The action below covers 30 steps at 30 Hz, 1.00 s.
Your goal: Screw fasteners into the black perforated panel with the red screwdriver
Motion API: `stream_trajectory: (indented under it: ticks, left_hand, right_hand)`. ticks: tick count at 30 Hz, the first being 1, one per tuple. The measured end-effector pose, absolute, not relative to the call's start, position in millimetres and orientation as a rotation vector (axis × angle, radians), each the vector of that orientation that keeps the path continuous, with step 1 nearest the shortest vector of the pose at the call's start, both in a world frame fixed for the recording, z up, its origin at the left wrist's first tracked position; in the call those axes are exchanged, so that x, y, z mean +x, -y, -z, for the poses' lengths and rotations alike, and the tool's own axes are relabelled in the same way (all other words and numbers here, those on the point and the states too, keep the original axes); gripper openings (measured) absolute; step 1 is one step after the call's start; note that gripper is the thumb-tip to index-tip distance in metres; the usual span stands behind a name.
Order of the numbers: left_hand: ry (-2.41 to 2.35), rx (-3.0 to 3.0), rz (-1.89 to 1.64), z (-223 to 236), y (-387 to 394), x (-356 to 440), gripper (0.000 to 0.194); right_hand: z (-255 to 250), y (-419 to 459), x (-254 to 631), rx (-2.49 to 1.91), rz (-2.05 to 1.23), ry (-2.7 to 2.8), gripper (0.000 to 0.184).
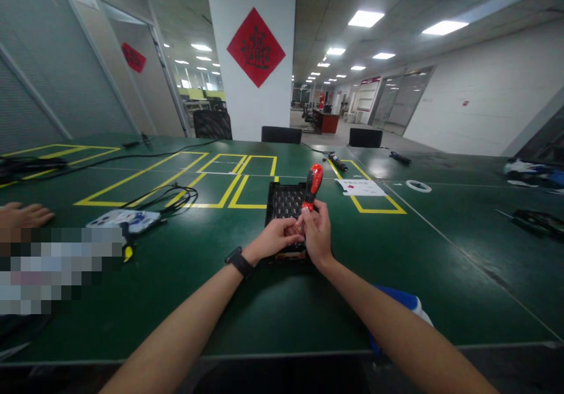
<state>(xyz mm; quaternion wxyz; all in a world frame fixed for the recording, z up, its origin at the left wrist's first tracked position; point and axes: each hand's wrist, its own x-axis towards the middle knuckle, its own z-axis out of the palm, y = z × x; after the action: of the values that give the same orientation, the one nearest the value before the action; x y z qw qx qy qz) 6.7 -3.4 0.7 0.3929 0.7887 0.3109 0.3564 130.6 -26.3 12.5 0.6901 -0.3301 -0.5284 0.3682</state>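
My right hand is closed around a screwdriver with a red and black handle. Its handle points up, tilted slightly to the right, and its shaft runs down between my fingers. My left hand comes in from the other side, thumb and fingers pinched together beside the shaft; what they hold, if anything, is too small to make out. Beneath both hands lies a black box or tray, with rows of small shiny pieces showing inside. My hands hide much of its near part and the screwdriver's tip.
Yellow tape outlines mark the green table. A white paper sheet, a tape roll and a blue-and-white item lie to the right. Black cables and another person's hand are at the left.
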Motion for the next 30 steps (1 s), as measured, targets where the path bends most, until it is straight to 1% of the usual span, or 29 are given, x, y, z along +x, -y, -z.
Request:
stream_trajectory:
  ticks: [5,11,13,16,23,30]
  left_hand:
    - [-0.756,2.037,-0.917,-2.5,4.2,5.5,0.020]
    - [-0.762,2.090,-0.877,-1.8,2.8,5.0,0.025]
    - [-0.761,2.105,-0.886,-1.8,2.8,5.2,0.023]
    - [-0.711,2.090,-0.883,-2.5,3.7,5.6,0.019]
    - [-0.809,2.034,-0.940,-3.1,4.4,7.1,0.020]
    - [-0.788,2.065,-0.919,-4.1,5.2,5.3,0.019]
  right_hand:
    - [-12.8,25.7,130.5,-0.729,-0.876,1.159,0.032]
    - [-13.7,24.8,131.5,-0.748,-0.879,1.162,0.025]
    - [-14.2,25.5,131.6,-0.748,-0.885,1.176,0.024]
    - [-14.7,26.7,131.8,-0.745,-0.876,1.187,0.025]
    - [-13.0,26.7,131.3,-0.720,-0.840,1.184,0.027]
    - [-11.8,25.4,130.9,-0.719,-0.866,1.169,0.029]
